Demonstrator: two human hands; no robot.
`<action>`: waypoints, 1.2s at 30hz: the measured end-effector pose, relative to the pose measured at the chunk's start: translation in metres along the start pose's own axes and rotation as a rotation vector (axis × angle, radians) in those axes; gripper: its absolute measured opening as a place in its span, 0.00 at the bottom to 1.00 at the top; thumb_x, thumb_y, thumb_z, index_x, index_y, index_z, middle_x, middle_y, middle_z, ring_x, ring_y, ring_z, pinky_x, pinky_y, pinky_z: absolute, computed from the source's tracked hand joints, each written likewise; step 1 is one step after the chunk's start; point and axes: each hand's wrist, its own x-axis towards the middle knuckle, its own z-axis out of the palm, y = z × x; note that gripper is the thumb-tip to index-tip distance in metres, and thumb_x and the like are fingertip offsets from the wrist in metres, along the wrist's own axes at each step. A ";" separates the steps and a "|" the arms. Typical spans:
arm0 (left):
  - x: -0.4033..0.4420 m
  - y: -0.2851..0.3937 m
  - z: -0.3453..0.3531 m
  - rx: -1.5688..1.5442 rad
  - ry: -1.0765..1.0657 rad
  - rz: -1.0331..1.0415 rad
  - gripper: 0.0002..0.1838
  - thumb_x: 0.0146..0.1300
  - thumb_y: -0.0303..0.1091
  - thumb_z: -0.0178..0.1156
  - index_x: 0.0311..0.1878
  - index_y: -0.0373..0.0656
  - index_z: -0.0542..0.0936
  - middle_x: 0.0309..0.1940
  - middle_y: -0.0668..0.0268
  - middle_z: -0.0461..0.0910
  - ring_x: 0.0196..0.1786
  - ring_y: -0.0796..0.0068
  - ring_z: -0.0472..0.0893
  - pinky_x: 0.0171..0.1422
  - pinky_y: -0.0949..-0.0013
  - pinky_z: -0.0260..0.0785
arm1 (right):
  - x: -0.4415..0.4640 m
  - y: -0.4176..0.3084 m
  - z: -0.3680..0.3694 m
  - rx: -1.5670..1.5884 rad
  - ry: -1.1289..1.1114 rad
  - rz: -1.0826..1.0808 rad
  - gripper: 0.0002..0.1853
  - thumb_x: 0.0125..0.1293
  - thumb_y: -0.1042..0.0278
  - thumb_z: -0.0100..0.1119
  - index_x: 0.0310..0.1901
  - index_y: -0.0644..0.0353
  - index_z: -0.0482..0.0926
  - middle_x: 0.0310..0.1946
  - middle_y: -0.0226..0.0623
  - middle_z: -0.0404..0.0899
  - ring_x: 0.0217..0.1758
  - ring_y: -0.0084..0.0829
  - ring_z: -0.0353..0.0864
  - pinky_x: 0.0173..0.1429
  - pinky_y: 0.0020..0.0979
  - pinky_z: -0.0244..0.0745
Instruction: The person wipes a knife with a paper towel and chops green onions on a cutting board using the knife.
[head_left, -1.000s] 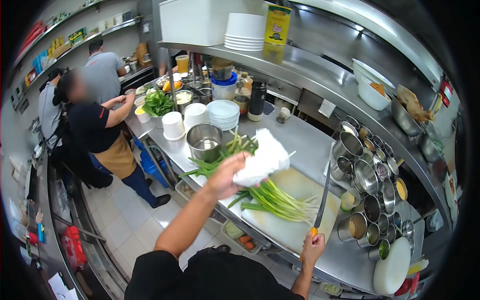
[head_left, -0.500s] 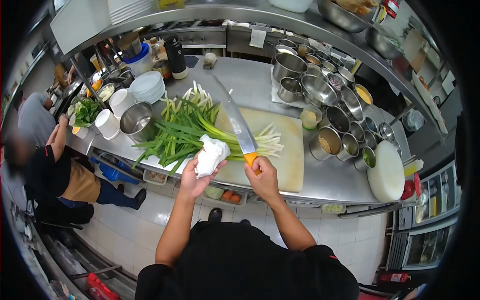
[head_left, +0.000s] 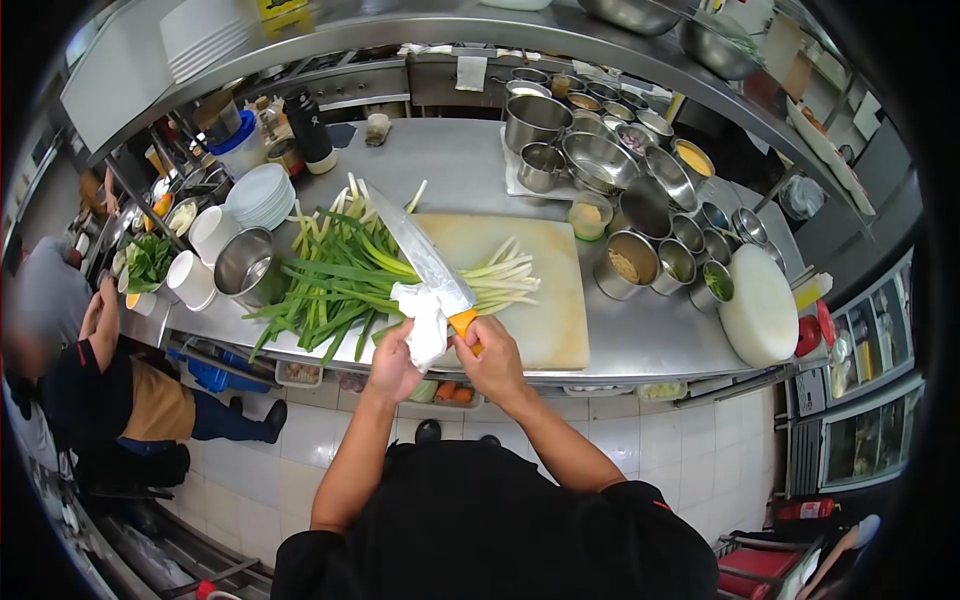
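My right hand [head_left: 488, 358] grips the orange handle of a large chef's knife [head_left: 415, 243], its blade pointing up and to the left. In my left hand [head_left: 397, 368] is a crumpled white cloth [head_left: 424, 320], which meets the blade near the handle. Beneath the knife, a heap of green onions [head_left: 345, 265] spreads over the counter, and their white ends lie across the cutting board [head_left: 550, 300]. My fingers are closed round both things, with some fingertips hidden behind the cloth.
Steel pots [head_left: 537, 122] and several small containers crowd the right side. Bowls, white plates [head_left: 260, 195] and a black bottle [head_left: 309, 130] stand at left. A steel shelf [head_left: 400, 28] crosses overhead. A co-worker [head_left: 110, 385] stands at far left. A round white block [head_left: 757, 305] leans at right.
My hands have come closer together. The cloth now lies against the knife blade near its handle, and the blade has tilted further left. The view has shifted slightly.
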 end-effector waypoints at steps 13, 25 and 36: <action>0.015 -0.014 0.018 0.190 0.248 0.084 0.22 0.64 0.24 0.70 0.60 0.37 0.77 0.53 0.64 0.83 0.55 0.75 0.82 0.61 0.69 0.74 | -0.003 0.004 0.000 -0.142 -0.068 -0.190 0.12 0.59 0.80 0.67 0.32 0.61 0.69 0.30 0.43 0.72 0.35 0.49 0.74 0.38 0.45 0.70; -0.001 0.008 0.018 0.152 0.128 0.043 0.26 0.63 0.22 0.68 0.64 0.37 0.73 0.57 0.64 0.81 0.57 0.75 0.81 0.62 0.70 0.73 | -0.005 -0.003 0.003 -0.122 -0.059 -0.186 0.11 0.58 0.81 0.66 0.34 0.61 0.70 0.32 0.44 0.74 0.37 0.50 0.76 0.41 0.47 0.72; 0.018 -0.012 0.041 0.336 0.316 0.163 0.18 0.60 0.23 0.74 0.52 0.35 0.82 0.45 0.63 0.86 0.45 0.75 0.86 0.50 0.71 0.79 | -0.015 0.006 -0.001 -0.127 -0.101 -0.226 0.09 0.61 0.79 0.63 0.37 0.61 0.71 0.34 0.45 0.75 0.40 0.51 0.77 0.43 0.48 0.73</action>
